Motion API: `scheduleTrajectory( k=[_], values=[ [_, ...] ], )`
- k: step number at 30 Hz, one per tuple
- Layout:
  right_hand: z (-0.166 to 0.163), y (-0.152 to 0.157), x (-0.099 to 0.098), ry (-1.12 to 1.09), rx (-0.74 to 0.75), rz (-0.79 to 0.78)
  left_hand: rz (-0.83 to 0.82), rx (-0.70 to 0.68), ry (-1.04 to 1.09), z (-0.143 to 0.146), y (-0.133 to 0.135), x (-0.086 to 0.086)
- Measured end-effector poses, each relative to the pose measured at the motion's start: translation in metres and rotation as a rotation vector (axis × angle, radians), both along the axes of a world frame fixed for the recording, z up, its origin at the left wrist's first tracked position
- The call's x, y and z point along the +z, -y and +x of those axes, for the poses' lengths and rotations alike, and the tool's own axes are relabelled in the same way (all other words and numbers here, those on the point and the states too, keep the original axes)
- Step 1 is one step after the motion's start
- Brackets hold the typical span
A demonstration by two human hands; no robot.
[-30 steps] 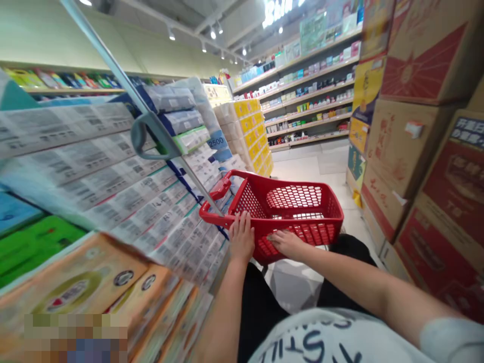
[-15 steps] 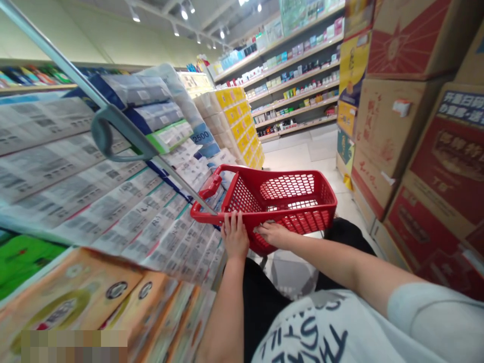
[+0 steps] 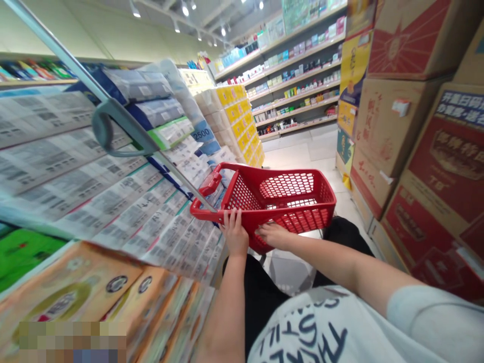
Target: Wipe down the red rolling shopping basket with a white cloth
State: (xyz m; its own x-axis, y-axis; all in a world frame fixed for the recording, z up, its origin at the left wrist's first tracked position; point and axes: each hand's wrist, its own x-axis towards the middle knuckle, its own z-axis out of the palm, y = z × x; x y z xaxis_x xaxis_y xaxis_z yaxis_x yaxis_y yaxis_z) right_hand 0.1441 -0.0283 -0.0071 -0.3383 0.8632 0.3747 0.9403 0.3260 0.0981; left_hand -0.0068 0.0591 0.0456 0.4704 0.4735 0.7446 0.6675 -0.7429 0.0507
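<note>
Red basket: We have the red basket (image 3: 298, 220) just in front of our black-trousered legs (image 3: 260, 287), in an aisle between wrapped packs (image 3: 124, 222) and stacked cartons (image 3: 381, 131).
Left hand: Our left hand (image 3: 235, 236) lies against the near side, fingers slightly apart, tips at the rim near the handle end; we cannot tell whether the thumb closes on it.
Right hand: Our right hand (image 3: 275, 236) touches the mesh of the near wall, fingers bent and close together; whether any hook through, we cannot tell.
Metal pole: A pole (image 3: 185, 181) with a grey loop (image 3: 130, 126) slants down to the handle end, free of both our hands.
Step in hand: We judge it to be steadying the basket, both hands on one side.
Next move: Shifting it, we think, calls for a surer rim hold and care around the pole.
</note>
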Motion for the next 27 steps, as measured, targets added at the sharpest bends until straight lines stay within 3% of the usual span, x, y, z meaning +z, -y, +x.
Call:
scheduleTrajectory(
  k=[3, 7, 12, 17, 23, 27],
  values=[
    [0.001, 0.002, -0.005, -0.057, -0.002, 0.035, -0.010, -0.003, 0.007, 0.000, 0.002, -0.001],
    [0.002, 0.004, -0.016, -0.037, -0.029, -0.131, -0.023, 0.001, -0.003, 0.000, 0.003, -0.004],
    [-0.001, 0.004, -0.008, -0.083, -0.027, 0.005, -0.003, -0.011, 0.015, 0.000, 0.002, -0.005],
    [0.006, 0.008, -0.012, -0.047, 0.003, -0.093, -0.014, -0.011, 0.000, -0.001, 0.001, -0.006],
    [0.016, 0.011, -0.004, -0.054, 0.020, 0.092, 0.030, 0.044, 0.019, 0.006, 0.005, -0.009],
    [0.021, 0.013, -0.009, -0.020, 0.061, 0.039, 0.038, 0.076, -0.018, 0.010, 0.009, -0.010]
  ],
)
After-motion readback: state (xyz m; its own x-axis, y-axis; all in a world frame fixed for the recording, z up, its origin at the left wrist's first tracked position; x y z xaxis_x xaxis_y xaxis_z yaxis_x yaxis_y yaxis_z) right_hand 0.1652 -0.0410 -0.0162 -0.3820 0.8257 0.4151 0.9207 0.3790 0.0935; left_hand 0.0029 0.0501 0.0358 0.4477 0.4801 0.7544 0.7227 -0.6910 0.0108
